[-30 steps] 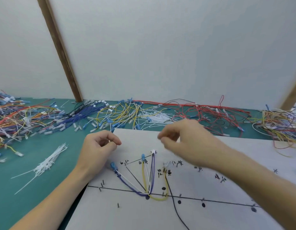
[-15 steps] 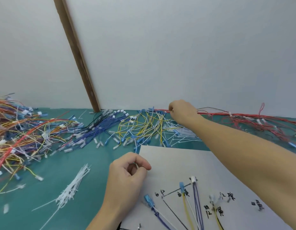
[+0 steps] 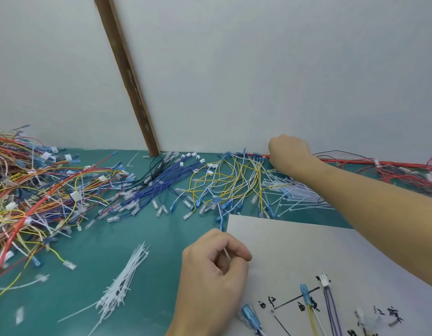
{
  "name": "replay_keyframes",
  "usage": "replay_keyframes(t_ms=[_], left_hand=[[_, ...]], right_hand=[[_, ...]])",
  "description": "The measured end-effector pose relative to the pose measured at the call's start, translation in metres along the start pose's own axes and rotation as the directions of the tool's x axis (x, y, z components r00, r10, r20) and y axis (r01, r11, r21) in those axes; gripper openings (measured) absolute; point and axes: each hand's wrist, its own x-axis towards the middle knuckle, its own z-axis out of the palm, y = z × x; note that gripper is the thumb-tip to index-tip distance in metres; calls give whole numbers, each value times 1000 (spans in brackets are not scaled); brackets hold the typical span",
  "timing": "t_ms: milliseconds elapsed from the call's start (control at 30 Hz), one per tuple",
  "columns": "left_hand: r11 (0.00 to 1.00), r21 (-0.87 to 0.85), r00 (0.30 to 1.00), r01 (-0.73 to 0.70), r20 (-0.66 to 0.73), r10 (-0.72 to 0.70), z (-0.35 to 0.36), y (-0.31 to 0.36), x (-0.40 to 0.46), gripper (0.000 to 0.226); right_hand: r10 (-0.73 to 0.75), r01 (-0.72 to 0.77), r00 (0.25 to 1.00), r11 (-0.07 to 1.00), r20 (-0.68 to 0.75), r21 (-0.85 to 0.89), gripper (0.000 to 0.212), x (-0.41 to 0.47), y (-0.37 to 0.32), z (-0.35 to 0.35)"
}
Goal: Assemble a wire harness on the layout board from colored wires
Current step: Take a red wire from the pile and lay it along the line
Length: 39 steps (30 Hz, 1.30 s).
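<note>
red wires (image 3: 355, 161): right hand (image 3: 289, 151) fingers pinch them; left hand (image 3: 213, 270) fingers curled together, holding nothing.

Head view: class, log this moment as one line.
right hand: grasping at red wires by wall | left hand: curled beside board | stage: fetching wire

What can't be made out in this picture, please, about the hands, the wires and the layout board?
- Right hand, head view: its own knuckles hide the fingertips, so what it grips among the red wires is unclear.
- Left hand, head view: curled fingers hide whether it holds anything.
- Layout board: cut off by the bottom and right edges; handwritten labels blurred.
- Mixed wire pile: cut off at left edge, too tangled to separate.
</note>
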Motion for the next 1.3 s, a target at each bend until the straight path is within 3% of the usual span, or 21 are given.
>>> replay_keyframes(t_ms=[67, 167, 267, 500, 833, 1000, 1300], left_hand=[[1000, -4, 1000, -1, -2, 1, 0, 0, 0, 25], [1000, 6, 1000, -2, -6, 2, -1, 0, -1, 25], [1000, 30, 1000, -2, -11, 2, 0, -1, 0, 25], [998, 70, 1000, -2, -11, 3, 0, -2, 1, 23], [997, 73, 1000, 18, -8, -18, -1, 1, 0, 20], [997, 72, 1000, 23, -10, -23, -1, 2, 0, 21], [997, 69, 1000, 24, -14, -23, -1, 1, 1, 21]], right_hand=[[29, -30, 999, 998, 23, 49, 20, 1, 2, 0], [35, -37, 999, 997, 31, 62, 4, 1, 4, -2], [20, -20, 1000, 1000, 22, 16, 19, -2, 3, 2], [-3, 3, 1000, 1000, 31, -17, 23, -7, 0, 10], [-15, 16, 1000, 996, -13, 93, 29, -6, 8, 16], [-17, 19, 1000, 997, -25, 78, 29, -6, 5, 17], [-17, 7, 999, 973, 39, 231, 20, -5, 6, 12]])
